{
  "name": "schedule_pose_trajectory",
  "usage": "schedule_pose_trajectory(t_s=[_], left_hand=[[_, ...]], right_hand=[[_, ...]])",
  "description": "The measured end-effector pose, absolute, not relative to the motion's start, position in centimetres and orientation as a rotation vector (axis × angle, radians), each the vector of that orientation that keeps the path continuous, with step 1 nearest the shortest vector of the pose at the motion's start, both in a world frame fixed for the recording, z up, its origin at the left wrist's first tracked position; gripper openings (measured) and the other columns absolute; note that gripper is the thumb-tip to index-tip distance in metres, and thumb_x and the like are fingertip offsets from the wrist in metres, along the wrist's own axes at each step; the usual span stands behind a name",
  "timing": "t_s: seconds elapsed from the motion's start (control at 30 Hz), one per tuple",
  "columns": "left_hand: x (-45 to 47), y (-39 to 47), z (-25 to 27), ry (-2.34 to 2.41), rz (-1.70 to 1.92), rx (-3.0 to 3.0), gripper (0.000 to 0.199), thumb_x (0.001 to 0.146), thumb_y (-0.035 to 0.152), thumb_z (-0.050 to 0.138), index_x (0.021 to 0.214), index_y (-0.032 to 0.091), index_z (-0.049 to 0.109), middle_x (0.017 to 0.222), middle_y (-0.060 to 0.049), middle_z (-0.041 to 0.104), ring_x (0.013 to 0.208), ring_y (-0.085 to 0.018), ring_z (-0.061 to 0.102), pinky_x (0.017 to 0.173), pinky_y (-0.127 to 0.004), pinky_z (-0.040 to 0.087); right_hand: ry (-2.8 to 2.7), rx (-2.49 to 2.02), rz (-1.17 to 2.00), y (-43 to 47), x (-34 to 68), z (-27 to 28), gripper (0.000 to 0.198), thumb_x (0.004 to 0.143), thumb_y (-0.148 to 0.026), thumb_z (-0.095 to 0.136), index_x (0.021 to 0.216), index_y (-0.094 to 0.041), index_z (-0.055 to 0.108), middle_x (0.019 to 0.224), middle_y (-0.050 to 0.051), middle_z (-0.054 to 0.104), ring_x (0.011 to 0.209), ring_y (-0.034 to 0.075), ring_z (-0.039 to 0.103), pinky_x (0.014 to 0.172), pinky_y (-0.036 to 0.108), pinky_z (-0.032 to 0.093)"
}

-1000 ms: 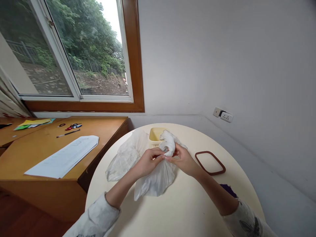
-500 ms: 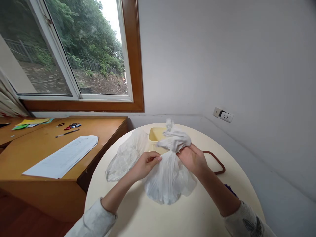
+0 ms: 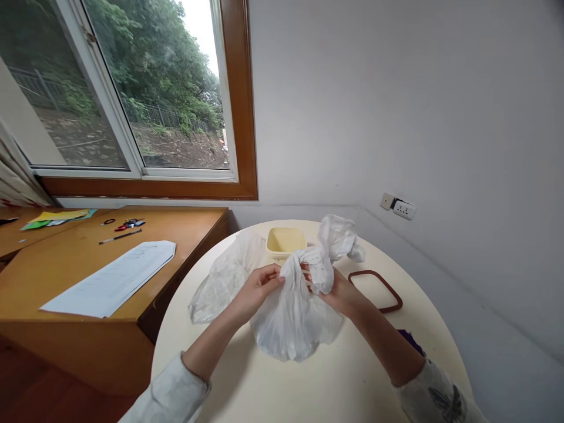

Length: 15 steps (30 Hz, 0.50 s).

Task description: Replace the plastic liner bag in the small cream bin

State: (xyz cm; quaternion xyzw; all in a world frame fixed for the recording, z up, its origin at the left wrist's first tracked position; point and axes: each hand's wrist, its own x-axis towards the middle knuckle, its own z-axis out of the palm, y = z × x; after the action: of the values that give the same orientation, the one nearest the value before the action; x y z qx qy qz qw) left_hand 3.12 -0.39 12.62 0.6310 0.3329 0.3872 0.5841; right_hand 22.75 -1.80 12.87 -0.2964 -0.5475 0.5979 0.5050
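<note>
One purple item [image 3: 412, 339] lies beside my right forearm [image 3: 383, 338] on one round table [image 3: 308, 390]; the gripped bag [image 3: 291, 329], one of two, is centred between my left hand [image 3: 258, 291] and right hand [image 3: 343, 296], its body below the grip and its twisted top above. The left hand pinches the neck's left side between thumb and fingers; the right hand has its fingers behind the neck, thumb hidden, so I cannot tell whether it is closed. Beyond are one frame [image 3: 399, 303] at right, one loose bag [image 3: 224, 282] at left and one box [image 3: 286, 241] past the neck.
</note>
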Motion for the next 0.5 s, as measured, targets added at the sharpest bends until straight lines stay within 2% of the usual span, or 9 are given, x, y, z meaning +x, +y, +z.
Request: schedule_pose_trajectory(t_s=[0.1, 0.2, 0.37, 0.5], left_hand=[[4.0, -0.6, 13.4, 0.701, 0.859, 1.522, 0.028, 0.076, 0.038, 0.060, 0.091, 0.015, 0.057, 0.086, -0.005, 0.062, 0.080, -0.018, 0.057, 0.070, -0.027, 0.044], [4.9, -0.6, 14.5, 0.696, 0.857, 1.584, 0.033, 0.075, 0.040, 0.061, 0.096, 0.015, 0.058, 0.088, -0.006, 0.062, 0.081, -0.019, 0.057, 0.071, -0.028, 0.044], [5.1, -0.3, 15.7, 0.691, 0.925, 1.649, 0.025, 0.078, 0.036, 0.058, 0.091, 0.015, 0.062, 0.090, -0.006, 0.062, 0.083, -0.019, 0.055, 0.073, -0.027, 0.043], [4.6, 0.0, 15.8, 0.730, 1.012, 1.579, 0.017, 0.079, 0.030, 0.056, 0.083, 0.016, 0.063, 0.079, -0.003, 0.060, 0.073, -0.015, 0.053, 0.067, -0.024, 0.040]], right_hand=[[-1.315, -0.670, 1.500, -1.5, 21.8, 12.5, 0.015, 0.074, -0.035, 0.061, 0.086, -0.026, 0.059, 0.091, 0.003, 0.060, 0.088, 0.020, 0.057, 0.078, 0.036, 0.046], [-1.211, -0.637, 1.450, -0.6, 21.1, 12.7, 0.018, 0.075, -0.035, 0.060, 0.091, -0.027, 0.057, 0.098, 0.002, 0.059, 0.093, 0.018, 0.055, 0.080, 0.034, 0.046], [-1.057, -0.580, 1.386, 0.2, 21.1, 14.5, 0.035, 0.071, -0.028, 0.061, 0.105, -0.027, 0.056, 0.092, 0.001, 0.059, 0.090, 0.017, 0.056, 0.082, 0.033, 0.045], [-0.999, -0.537, 1.441, 0.3, 22.2, 16.0, 0.030, 0.073, -0.030, 0.055, 0.103, -0.027, 0.058, 0.087, 0.000, 0.060, 0.082, 0.016, 0.057, 0.078, 0.034, 0.046]])
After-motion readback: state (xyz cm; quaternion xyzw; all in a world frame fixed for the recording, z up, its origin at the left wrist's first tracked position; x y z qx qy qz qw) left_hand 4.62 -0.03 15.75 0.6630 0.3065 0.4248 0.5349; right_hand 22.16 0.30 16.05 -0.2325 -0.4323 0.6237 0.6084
